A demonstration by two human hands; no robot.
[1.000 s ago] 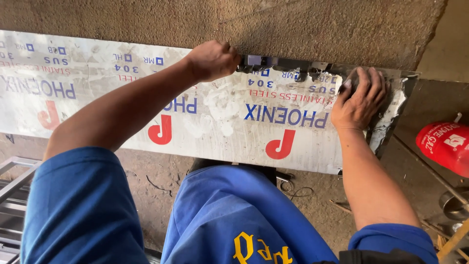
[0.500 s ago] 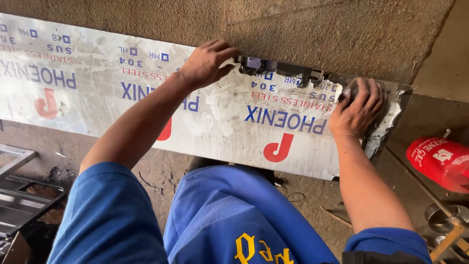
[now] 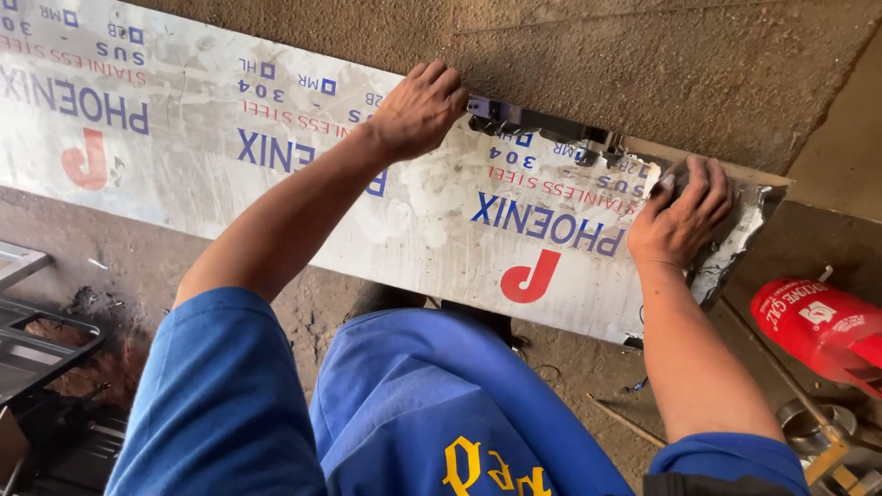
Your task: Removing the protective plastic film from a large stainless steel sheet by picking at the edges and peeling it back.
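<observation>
Currently the long steel sheet (image 3: 303, 174), covered in white protective film with printed lettering, lies flat on the rough concrete floor (image 3: 661, 64) and runs across the view from the left edge to a point just beyond the right hand. The left hand (image 3: 418, 110) rests palm down on the far edge of the sheet, fingers curled and close together, fingertips touching the near end of a dark metal bracket (image 3: 542, 124) that sits along that edge; whether the fingers grip anything cannot be told. The right hand (image 3: 680, 216) presses on the end of the sheet, fingers bent and closed over a small object that is mostly hidden beneath them. Just past this hand the film (image 3: 740, 243) is peeled and crumpled, exposing bright metal. For good control, it appears best to keep the left palm bearing down firmly beside the bracket so the sheet does not shift, and to keep the right hand's pressure even and close to the edge. Bare fingers should likely stay clear of the cut sheet edge, which may be sharp. A red canister (image 3: 813, 326) lies on the floor, near the right forearm but apart from the sheet.
</observation>
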